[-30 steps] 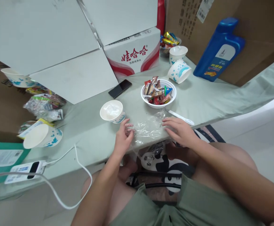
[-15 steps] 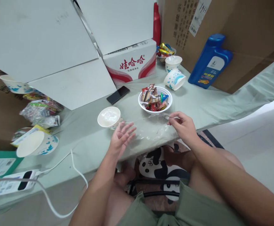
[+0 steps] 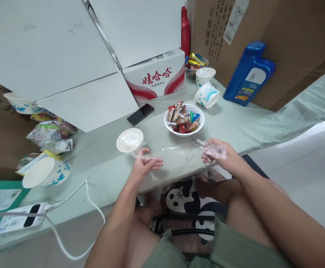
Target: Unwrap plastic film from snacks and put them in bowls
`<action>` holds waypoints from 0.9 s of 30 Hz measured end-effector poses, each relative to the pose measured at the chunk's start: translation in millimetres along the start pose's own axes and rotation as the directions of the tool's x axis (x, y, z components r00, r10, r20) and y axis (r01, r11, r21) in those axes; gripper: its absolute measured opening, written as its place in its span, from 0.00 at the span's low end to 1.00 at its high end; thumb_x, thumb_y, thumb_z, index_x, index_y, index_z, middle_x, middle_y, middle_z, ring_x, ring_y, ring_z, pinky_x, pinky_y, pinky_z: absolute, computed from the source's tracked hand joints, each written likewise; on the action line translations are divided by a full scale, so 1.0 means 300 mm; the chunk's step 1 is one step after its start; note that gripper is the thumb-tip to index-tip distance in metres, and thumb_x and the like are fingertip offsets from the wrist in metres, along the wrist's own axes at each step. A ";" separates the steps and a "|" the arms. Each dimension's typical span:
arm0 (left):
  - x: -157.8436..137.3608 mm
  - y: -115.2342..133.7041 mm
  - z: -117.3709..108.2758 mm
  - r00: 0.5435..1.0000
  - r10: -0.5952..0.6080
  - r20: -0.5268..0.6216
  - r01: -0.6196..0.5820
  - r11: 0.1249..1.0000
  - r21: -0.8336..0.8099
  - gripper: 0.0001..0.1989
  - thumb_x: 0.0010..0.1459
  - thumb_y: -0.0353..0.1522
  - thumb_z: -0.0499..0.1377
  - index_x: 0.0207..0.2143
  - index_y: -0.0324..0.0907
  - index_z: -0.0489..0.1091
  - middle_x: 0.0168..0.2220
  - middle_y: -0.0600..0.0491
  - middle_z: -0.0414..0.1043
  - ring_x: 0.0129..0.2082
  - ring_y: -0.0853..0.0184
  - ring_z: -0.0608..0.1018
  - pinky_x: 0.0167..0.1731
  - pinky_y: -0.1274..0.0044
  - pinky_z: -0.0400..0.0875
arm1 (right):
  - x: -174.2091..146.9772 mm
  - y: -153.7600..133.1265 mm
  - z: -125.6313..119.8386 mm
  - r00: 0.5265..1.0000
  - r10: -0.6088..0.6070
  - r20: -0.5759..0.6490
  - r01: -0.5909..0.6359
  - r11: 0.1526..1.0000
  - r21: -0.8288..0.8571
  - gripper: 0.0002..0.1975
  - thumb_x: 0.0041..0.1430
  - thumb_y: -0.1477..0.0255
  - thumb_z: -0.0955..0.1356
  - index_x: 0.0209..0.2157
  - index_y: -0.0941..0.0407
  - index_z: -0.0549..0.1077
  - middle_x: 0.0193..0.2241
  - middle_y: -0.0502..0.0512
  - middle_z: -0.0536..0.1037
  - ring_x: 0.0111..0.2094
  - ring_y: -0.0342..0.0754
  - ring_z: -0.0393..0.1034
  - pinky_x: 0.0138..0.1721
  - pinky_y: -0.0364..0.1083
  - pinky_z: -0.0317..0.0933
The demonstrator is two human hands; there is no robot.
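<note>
Bowl [image 3: 184, 133] w/ wrapped sweets [image 3: 180, 117]; cup [image 3: 141, 144] w/ clr film [image 3: 129, 140]. R hand [image 3: 229, 160] grips plastic [image 3: 179, 149]; L hand [image 3: 143, 166] half-curled, grip unclear.

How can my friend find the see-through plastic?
At the back stands a white box with red writing. Come forward past the white bowl of wrapped sweets to the left hand and right hand. The clear plastic between them is thin and crinkly, unlike the solid bowl.

The white-and-red carton [image 3: 156, 83] is printed “娃哈哈®” above “饮用纯净水”. The blue bottle [image 3: 250, 74] carries an L-shaped mark on its white patch. Handwriting on the sticker [image 3: 236, 20] is illegible.
</note>
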State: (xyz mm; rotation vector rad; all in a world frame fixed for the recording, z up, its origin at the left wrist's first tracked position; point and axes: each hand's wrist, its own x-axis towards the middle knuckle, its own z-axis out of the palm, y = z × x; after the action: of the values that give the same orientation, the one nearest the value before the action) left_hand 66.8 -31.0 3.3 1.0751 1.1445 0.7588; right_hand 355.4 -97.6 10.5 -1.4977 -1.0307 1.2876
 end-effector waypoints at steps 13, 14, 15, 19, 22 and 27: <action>0.025 -0.023 -0.022 0.992 0.025 0.126 -0.008 0.991 -0.136 0.36 0.41 0.43 0.75 0.47 0.46 0.59 0.30 0.53 0.82 0.31 0.61 0.84 0.33 0.74 0.76 | 0.028 -0.006 -0.007 0.974 -0.024 -0.227 0.079 0.968 0.237 0.29 0.42 0.53 0.76 0.43 0.51 0.68 0.22 0.45 0.77 0.16 0.42 0.67 0.20 0.42 0.60; 0.023 -0.024 -0.019 0.989 -0.009 0.150 0.022 0.996 -0.086 0.35 0.42 0.43 0.75 0.47 0.45 0.61 0.30 0.51 0.82 0.31 0.61 0.84 0.32 0.74 0.76 | 0.029 -0.008 -0.006 0.973 -0.015 -0.229 0.073 0.966 0.247 0.32 0.41 0.54 0.77 0.46 0.51 0.68 0.25 0.46 0.78 0.17 0.42 0.67 0.19 0.42 0.59; 0.022 -0.025 -0.016 0.990 -0.026 0.140 0.031 0.999 -0.034 0.31 0.44 0.43 0.74 0.45 0.43 0.64 0.29 0.50 0.81 0.29 0.62 0.83 0.30 0.76 0.75 | 0.030 -0.008 -0.005 0.977 0.009 -0.212 0.045 0.968 0.248 0.35 0.39 0.56 0.78 0.48 0.52 0.68 0.27 0.47 0.79 0.17 0.41 0.66 0.18 0.42 0.57; 0.026 -0.034 -0.021 0.997 0.070 -0.013 -0.069 0.997 0.041 0.22 0.48 0.47 0.70 0.36 0.41 0.69 0.25 0.54 0.77 0.18 0.71 0.75 0.19 0.80 0.66 | 0.040 0.010 -0.007 0.985 0.125 -0.122 -0.103 0.980 0.169 0.26 0.38 0.60 0.79 0.39 0.56 0.75 0.25 0.48 0.77 0.15 0.37 0.58 0.15 0.41 0.48; 0.032 -0.033 -0.039 0.992 0.097 -0.079 -0.093 0.994 0.055 0.21 0.50 0.47 0.69 0.38 0.43 0.69 0.18 0.60 0.69 0.12 0.74 0.67 0.12 0.82 0.57 | 0.048 0.026 -0.008 0.985 0.097 -0.139 -0.080 0.989 0.122 0.18 0.41 0.61 0.77 0.33 0.56 0.76 0.29 0.50 0.79 0.16 0.35 0.54 0.16 0.41 0.46; 0.042 -0.015 -0.055 0.993 0.100 -0.065 -0.111 0.978 -0.179 0.21 0.43 0.39 0.73 0.36 0.46 0.69 0.16 0.64 0.64 0.13 0.77 0.66 0.14 0.86 0.58 | 0.055 0.020 0.003 0.985 0.033 -0.168 -0.001 0.982 0.187 0.11 0.42 0.65 0.73 0.26 0.55 0.71 0.44 0.53 0.81 0.16 0.33 0.50 0.16 0.41 0.44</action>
State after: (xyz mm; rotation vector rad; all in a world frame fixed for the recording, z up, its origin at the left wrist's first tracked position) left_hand 54.0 -16.5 -5.9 0.9711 1.0484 0.9636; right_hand 356.6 -83.2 0.3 -1.4479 -0.7661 1.2094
